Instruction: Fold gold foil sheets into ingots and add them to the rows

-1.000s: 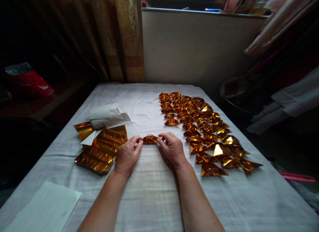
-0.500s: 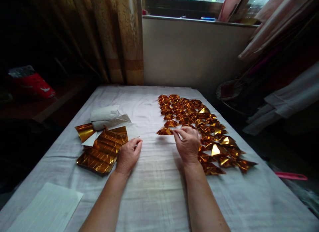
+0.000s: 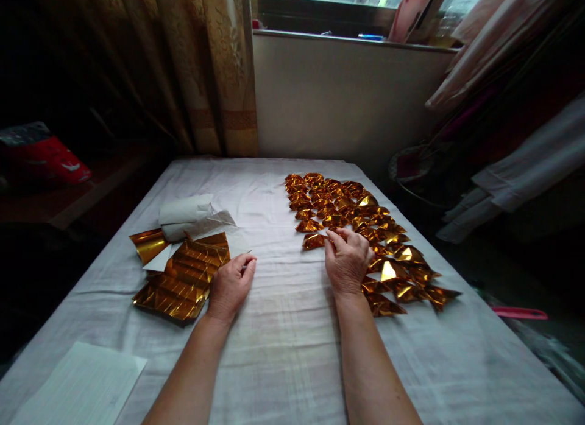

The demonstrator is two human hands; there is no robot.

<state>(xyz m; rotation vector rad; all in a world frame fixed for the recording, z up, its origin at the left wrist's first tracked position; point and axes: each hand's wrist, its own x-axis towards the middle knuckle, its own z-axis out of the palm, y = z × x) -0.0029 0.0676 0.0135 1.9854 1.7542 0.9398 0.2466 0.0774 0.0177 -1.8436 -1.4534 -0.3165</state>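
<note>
A person's right hand (image 3: 347, 262) pinches the edge of a folded gold-foil piece (image 3: 313, 241), a small, creased, boat-like shape with a metallic shine, and holds it on the cloth at the near left end of a long spread of folded gold pieces (image 3: 365, 230) that runs up the right half of the table. The left hand (image 3: 231, 284) rests loosely curled and holds nothing, just beside a stack of flat gold foil sheets (image 3: 183, 276) with pleated creases. Behind the stack lies a roll of white paper (image 3: 185, 209); a white lined sheet (image 3: 82, 385) sits at the near left corner. A wrinkled white cloth (image 3: 283, 352) covers the table. A patterned curtain (image 3: 219, 66) hangs at far left beside a pale wall under a window sill (image 3: 351, 38).
</note>
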